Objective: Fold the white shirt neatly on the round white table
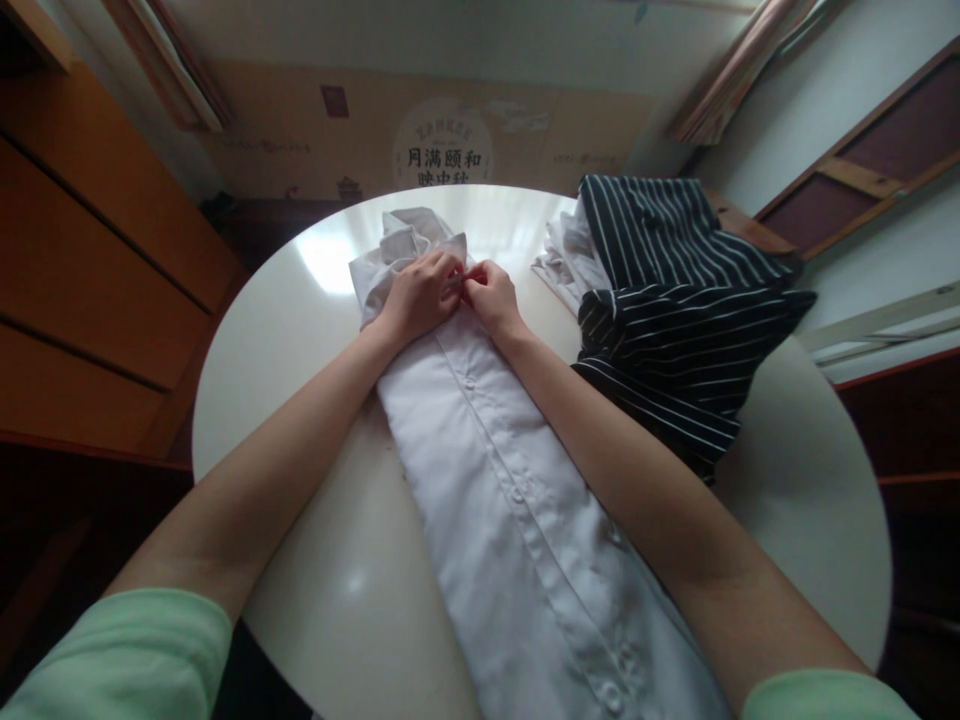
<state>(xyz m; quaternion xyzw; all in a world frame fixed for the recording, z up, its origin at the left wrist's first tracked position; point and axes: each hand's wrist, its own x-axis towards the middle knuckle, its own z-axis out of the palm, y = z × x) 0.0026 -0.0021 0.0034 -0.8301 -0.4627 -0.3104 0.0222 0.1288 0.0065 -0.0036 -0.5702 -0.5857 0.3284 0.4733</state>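
Observation:
A white button-up shirt (480,450) lies lengthwise on the round table, folded into a long strip with its button front facing up. Its collar end is bunched at the far side. My left hand (429,292) rests there, fingers curled and pinching the cloth near the top of the placket. Close against it, my right hand (489,297) pinches the same spot with thumb and forefinger. The fingertips of both hands nearly meet, and the bit of fabric or button between them is too small to make out.
The glossy white round table (300,400) carries a pile of black-and-white striped garments (660,240) at the right. White cloth (571,255) lies partly beneath them. A wooden cabinet (90,260) stands at the left, and a printed cardboard panel (270,130) lies beyond the table.

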